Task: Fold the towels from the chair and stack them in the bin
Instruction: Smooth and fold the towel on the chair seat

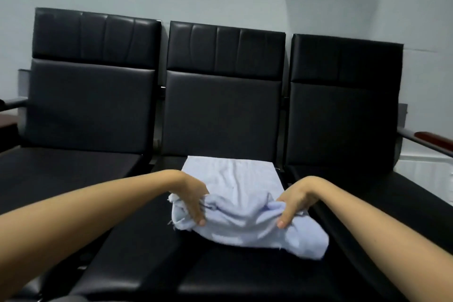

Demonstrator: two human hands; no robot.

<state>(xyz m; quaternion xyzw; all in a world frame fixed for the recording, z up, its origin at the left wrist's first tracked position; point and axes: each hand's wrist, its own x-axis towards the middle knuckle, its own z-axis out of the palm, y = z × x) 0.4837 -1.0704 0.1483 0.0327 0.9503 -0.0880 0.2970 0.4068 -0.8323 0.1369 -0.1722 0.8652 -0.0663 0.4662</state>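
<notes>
A pale blue towel [235, 193] lies on the seat of the middle black chair [220, 110]. Its far half is spread flat toward the backrest, while its near half is bunched up and raised off the seat. My left hand [192, 200] grips the bunched cloth at the towel's left side, fingers curled over it. My right hand [293, 205] grips the bunched cloth at the right side in the same way. No bin is in view.
Three black padded chairs stand joined in a row against a pale wall. The left chair [90, 105] and the right chair [343, 110] flank the middle one. A wood-topped armrest [431, 141] juts out at the far right, another armrest [14, 103] at the far left.
</notes>
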